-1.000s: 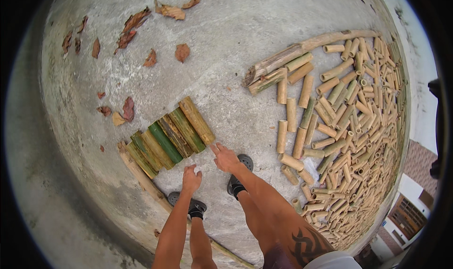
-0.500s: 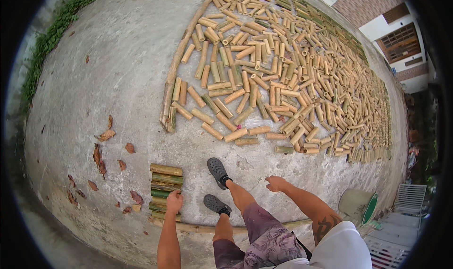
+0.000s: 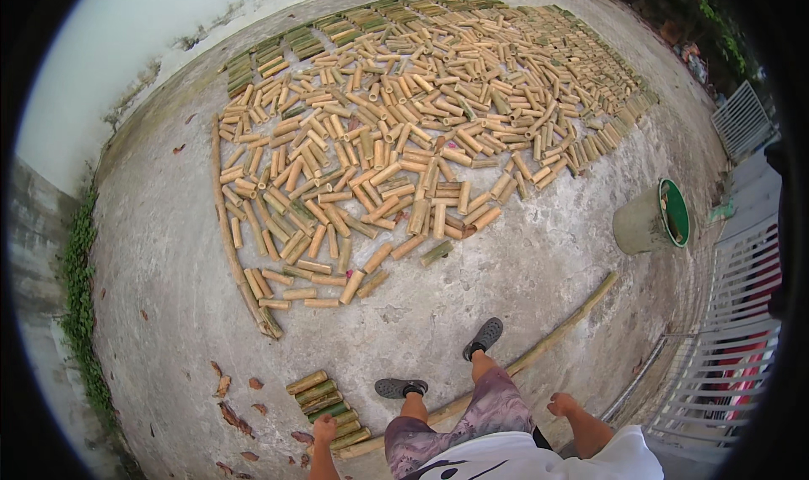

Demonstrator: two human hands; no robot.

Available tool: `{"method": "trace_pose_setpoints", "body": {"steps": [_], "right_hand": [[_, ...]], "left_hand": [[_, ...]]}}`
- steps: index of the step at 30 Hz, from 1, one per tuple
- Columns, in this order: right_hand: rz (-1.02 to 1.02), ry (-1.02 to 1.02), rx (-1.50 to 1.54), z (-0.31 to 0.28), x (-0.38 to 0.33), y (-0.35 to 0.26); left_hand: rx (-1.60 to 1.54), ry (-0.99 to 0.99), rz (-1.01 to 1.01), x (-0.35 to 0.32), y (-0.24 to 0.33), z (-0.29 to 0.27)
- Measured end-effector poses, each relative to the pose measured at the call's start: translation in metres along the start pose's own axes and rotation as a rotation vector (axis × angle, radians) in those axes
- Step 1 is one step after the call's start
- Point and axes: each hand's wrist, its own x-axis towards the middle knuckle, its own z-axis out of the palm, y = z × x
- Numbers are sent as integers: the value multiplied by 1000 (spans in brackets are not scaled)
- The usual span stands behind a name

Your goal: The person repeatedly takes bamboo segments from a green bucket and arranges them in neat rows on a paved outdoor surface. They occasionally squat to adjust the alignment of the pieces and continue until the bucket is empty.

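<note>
My left hand [image 3: 324,429] is at the near left end of a short row of bamboo pieces [image 3: 317,393], laid side by side on the concrete. Its fingers are curled and touch or hover over the ends of the lower pieces; what they hold, if anything, is hidden. One piece in this row is a darker green [image 3: 329,412]. My right hand [image 3: 562,405] hangs off to the right of my leg, fingers loosely curled, nothing seen in it. Ahead lies a wide spread of loose cut bamboo pieces [image 3: 371,176], tan and some green.
Long bamboo poles lie left of the spread [image 3: 226,210] and behind my feet [image 3: 573,318]. A bucket with a green rim [image 3: 647,219] stands at right, near a white metal grille [image 3: 716,353]. Dry leaves [image 3: 234,418] lie left of the row. Tidy bamboo rows [image 3: 337,29] line the far edge.
My view has swung toward the right, bringing the bucket and grille further in. My left hand has shifted toward the row's near left end. My right hand's fingers, stretched before, are now curled.
</note>
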Motion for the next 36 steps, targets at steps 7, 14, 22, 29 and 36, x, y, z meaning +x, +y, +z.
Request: {"method": "trace_pose_setpoints", "body": {"steps": [7, 14, 22, 29, 36], "right_hand": [[-68, -30, 177, 45, 28, 139], [224, 362, 1011, -59, 83, 203], [303, 438, 1307, -134, 119, 280], [177, 6, 757, -90, 156, 369], [726, 337, 1531, -182, 179, 484]], "left_hand": [[240, -276, 106, -63, 198, 95], [119, -503, 370, -90, 435, 197], [419, -421, 500, -92, 699, 358], [851, -557, 526, -65, 870, 494], [2113, -368, 1489, -65, 1117, 698]]}}
